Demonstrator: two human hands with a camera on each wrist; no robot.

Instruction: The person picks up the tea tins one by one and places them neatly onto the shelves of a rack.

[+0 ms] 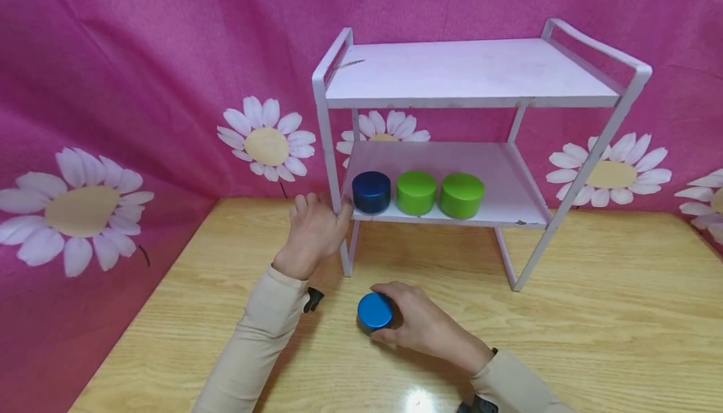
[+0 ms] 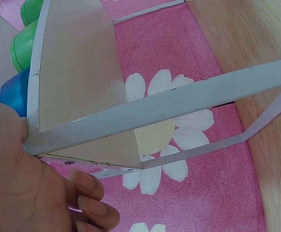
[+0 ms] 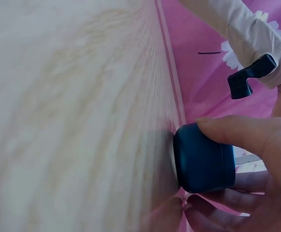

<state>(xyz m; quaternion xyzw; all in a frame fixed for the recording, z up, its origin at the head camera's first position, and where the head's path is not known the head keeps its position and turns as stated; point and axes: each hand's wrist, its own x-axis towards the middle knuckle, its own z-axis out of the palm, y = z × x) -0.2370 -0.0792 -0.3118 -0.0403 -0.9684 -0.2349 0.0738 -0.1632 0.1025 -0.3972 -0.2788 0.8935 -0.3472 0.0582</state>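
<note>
On the tabletop, in front of the white two-tier rack (image 1: 474,77), my right hand (image 1: 420,322) grips a round blue tin (image 1: 375,310) between thumb and fingers. In the right wrist view, this tin (image 3: 203,159) touches or nearly touches the table, with a lid seam visible. My left hand (image 1: 316,231) holds the rack's left front post beside the lower shelf, thumb at the post and the other fingers loosely curled behind it in the left wrist view. Along the lower shelf's front edge stand a dark blue tin (image 1: 371,193) and two green tins (image 1: 416,193), (image 1: 462,196) in a row.
The rack stands on a light wooden table (image 1: 615,325). A pink cloth (image 1: 169,55) with large white daisies hangs behind it and at the left. The rack has raised side rails on top and slanting legs. A black strap piece (image 1: 312,300) shows at the left cuff.
</note>
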